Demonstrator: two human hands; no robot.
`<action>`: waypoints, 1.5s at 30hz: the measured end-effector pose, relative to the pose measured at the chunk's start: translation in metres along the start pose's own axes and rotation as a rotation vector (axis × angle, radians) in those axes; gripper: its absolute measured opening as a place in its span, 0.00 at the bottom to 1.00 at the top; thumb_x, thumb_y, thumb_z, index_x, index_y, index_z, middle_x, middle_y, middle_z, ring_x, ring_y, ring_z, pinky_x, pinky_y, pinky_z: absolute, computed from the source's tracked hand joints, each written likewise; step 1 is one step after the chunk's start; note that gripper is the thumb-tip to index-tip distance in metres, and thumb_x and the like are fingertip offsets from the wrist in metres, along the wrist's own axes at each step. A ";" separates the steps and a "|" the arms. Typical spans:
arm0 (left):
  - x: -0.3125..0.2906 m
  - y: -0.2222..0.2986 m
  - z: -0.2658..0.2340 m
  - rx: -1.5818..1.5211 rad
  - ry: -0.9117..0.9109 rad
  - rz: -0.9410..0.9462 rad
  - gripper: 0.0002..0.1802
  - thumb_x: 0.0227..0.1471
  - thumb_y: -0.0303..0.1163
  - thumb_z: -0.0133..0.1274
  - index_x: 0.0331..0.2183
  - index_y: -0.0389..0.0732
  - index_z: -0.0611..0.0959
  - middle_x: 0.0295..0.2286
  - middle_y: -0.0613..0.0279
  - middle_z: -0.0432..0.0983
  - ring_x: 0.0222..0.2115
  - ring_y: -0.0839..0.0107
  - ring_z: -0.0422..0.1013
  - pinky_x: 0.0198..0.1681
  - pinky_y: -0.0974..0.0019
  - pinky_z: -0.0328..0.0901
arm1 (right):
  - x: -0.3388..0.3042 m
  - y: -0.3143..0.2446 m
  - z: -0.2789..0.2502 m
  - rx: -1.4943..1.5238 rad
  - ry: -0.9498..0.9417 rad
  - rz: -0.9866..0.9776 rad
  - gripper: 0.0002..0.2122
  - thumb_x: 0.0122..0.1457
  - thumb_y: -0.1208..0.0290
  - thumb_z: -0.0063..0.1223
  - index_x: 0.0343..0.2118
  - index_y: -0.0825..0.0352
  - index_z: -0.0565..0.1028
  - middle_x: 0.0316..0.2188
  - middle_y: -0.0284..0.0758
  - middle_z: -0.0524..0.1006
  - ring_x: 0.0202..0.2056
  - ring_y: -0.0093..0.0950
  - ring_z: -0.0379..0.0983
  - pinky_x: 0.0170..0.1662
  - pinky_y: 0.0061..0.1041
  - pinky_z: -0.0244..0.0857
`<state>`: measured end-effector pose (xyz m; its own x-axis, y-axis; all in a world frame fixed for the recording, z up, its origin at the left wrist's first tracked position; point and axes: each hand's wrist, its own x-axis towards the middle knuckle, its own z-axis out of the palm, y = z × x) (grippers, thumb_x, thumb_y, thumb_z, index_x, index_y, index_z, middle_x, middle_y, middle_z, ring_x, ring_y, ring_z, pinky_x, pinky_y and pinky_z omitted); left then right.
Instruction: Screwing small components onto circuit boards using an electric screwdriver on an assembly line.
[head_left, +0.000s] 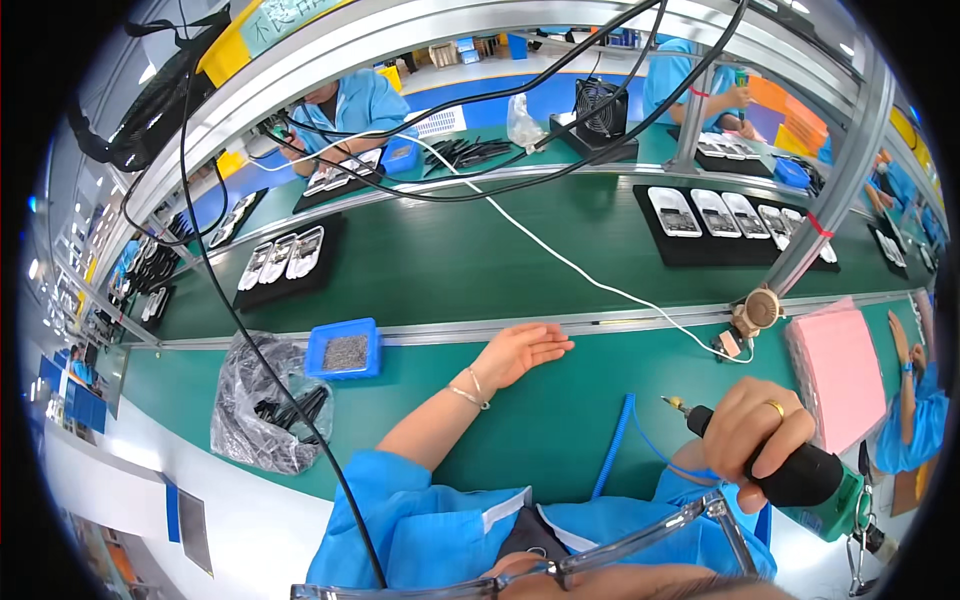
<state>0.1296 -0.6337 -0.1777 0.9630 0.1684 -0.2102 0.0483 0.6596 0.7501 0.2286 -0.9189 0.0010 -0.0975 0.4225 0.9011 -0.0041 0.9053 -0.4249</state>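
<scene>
My right hand (755, 435) is wrapped round the black grip of an electric screwdriver (800, 475) with a green rear body. Its bit points left, over the green bench (520, 450) and clear of any part. My left hand (522, 352) lies near the metal rail along the bench's far edge, fingers stretched out and nothing in them. To its left sits a blue bin (344, 350) filled with small grey pieces, probably screws. Beside the bin is a clear plastic bag (268, 405) with black parts inside.
Beyond the rail, a green conveyor (480, 245) carries black trays (665, 225) of white housings. A pink foam stack (838, 370) and a small fan-like device (756, 312) stand at right. A blue coiled cord (612, 450) and hanging black cables (270, 370) cross the space. Co-workers sit opposite and at right.
</scene>
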 end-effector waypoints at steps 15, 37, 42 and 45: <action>0.202 -0.012 0.047 -0.024 0.131 0.147 0.10 0.48 0.20 0.46 0.34 0.25 0.67 0.32 0.50 0.65 0.36 0.53 0.68 0.45 0.58 0.65 | 0.001 0.000 -0.003 0.015 0.074 -0.054 0.08 0.44 0.78 0.60 0.24 0.71 0.70 0.16 0.36 0.70 0.15 0.30 0.68 0.16 0.23 0.60; 0.237 -0.008 0.054 0.078 0.391 0.203 0.12 0.46 0.24 0.42 0.36 0.28 0.67 0.29 0.52 0.69 0.25 0.59 0.74 0.28 0.61 0.72 | -0.007 0.007 -0.015 0.009 0.046 -0.077 0.08 0.47 0.76 0.58 0.26 0.71 0.71 0.18 0.37 0.71 0.16 0.29 0.69 0.17 0.22 0.62; 0.189 0.043 -0.091 0.093 0.317 0.434 0.22 0.49 0.30 0.49 0.42 0.25 0.66 0.40 0.41 0.67 0.40 0.53 0.70 0.37 0.57 0.71 | 0.003 0.008 -0.013 0.036 0.004 -0.027 0.07 0.46 0.77 0.59 0.23 0.71 0.71 0.17 0.36 0.71 0.16 0.29 0.68 0.16 0.22 0.61; 0.148 0.059 -0.080 -0.295 0.581 0.549 0.12 0.52 0.30 0.43 0.39 0.35 0.71 0.36 0.55 0.70 0.38 0.63 0.67 0.43 0.59 0.61 | -0.003 0.007 -0.017 -0.001 0.058 -0.028 0.07 0.45 0.76 0.59 0.22 0.70 0.71 0.17 0.36 0.71 0.16 0.29 0.68 0.16 0.23 0.60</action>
<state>0.2534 -0.5112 -0.2147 0.5367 0.8163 -0.2135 -0.5343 0.5246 0.6628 0.2456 -0.9128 -0.0030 -0.0394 0.3986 0.9163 -0.0050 0.9169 -0.3990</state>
